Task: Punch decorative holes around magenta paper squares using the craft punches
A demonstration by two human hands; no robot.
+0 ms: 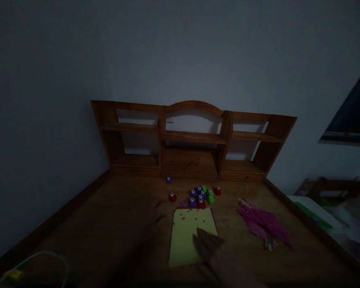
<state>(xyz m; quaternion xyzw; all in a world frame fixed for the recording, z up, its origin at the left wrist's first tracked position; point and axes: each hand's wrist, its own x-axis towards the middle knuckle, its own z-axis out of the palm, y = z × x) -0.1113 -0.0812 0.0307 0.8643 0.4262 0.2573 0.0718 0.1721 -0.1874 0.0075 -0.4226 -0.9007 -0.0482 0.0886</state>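
A stack of pale yellow paper [184,240] lies on the wooden desk, with a pink edge showing along its top and right side. My right hand [213,253] rests flat on its lower right part, fingers stretched out. To the left of the paper, my left hand [154,220] hangs over the desk, smeared by motion; its grip cannot be made out. Small pink paper bits [190,211] are scattered on the sheet's top. Just behind it stand several small craft punches in purple, green and red, including a red punch [201,204] at the paper's edge.
A pile of pink punched paper strips [265,224] lies to the right. A wooden shelf unit [193,138] stands at the desk's back against the wall. One red punch [172,197] and one purple punch [169,180] sit apart. A pale cable [52,254] curves at lower left.
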